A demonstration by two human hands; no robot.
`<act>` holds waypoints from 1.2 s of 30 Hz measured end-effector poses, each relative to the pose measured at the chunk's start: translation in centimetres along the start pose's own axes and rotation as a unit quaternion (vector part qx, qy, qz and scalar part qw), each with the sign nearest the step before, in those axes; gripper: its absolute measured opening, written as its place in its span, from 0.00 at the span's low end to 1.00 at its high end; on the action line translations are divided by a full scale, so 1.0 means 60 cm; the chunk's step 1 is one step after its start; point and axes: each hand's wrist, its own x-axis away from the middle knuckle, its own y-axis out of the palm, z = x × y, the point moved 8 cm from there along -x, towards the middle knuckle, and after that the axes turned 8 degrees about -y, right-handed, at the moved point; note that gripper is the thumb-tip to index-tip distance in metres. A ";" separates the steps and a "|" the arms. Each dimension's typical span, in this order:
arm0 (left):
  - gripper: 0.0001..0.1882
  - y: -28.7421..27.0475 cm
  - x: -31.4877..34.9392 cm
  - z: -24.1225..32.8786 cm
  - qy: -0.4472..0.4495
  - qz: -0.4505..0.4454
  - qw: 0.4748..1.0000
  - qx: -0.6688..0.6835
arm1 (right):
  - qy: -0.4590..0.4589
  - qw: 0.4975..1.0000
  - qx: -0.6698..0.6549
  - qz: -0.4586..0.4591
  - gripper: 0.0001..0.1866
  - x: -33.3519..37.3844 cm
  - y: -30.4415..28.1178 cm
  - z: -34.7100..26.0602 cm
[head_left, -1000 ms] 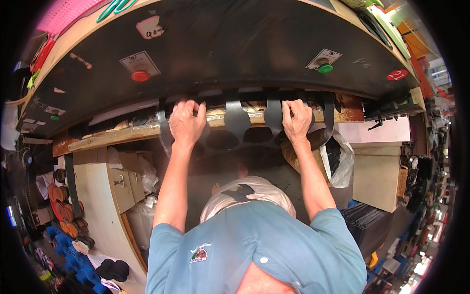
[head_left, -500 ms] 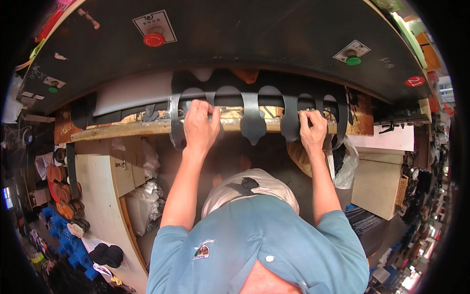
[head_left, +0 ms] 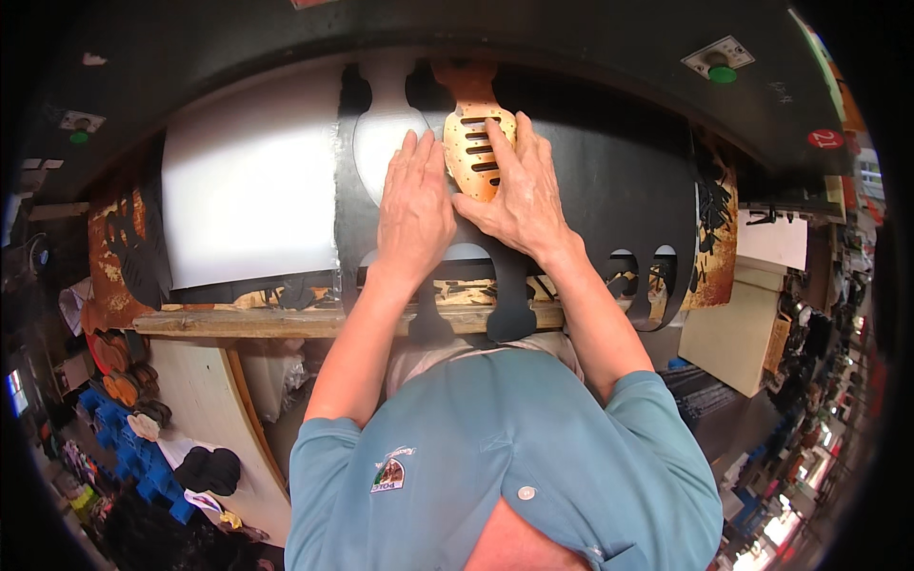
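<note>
A black sheet [head_left: 609, 181] with sole-shaped cut-outs along its near edge lies across the bench. My left hand [head_left: 416, 214] rests flat on it, fingers stretched forward and together. Its fingertips reach over a pale sole-shaped area [head_left: 386, 133] in the sheet. My right hand [head_left: 524, 195] lies just to the right, fingers extended and thumb spread. Its fingers touch an orange, sole-shaped cutting die [head_left: 466, 181] with several slots. The die's far end runs into shadow under the dark machine beam. Part of the sheet is hidden beneath both hands.
A white sheet [head_left: 248, 181] lies to the left. Black scraps [head_left: 129, 238] sit at the bench's left end. The wooden front edge [head_left: 238, 324] runs before me. Overhead, the dark beam [head_left: 571, 33] carries green buttons [head_left: 722, 73]. A pale cabinet [head_left: 200, 409] stands lower left.
Both hands have left the sheet's near edge, where their fingers were pinched, moved forward and inward, and flattened out. More of the bench, the white sheet and the orange die now shows.
</note>
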 end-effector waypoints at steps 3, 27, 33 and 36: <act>0.27 0.006 0.051 0.012 -0.007 -0.018 1.000 -0.011 | -0.007 1.000 -0.003 -0.001 0.49 0.035 -0.002 -0.011; 0.40 0.056 0.118 0.118 -0.151 -0.251 0.819 0.493 | 0.193 0.744 -0.632 0.094 0.49 0.130 -0.056 0.047; 0.21 0.031 0.134 0.028 -0.361 -0.072 0.824 0.431 | 0.210 0.711 -0.665 0.096 0.48 0.136 -0.064 0.069; 0.22 -0.041 0.149 -0.057 -0.422 0.011 0.807 0.414 | 0.226 0.700 -0.670 0.100 0.48 0.139 -0.068 0.076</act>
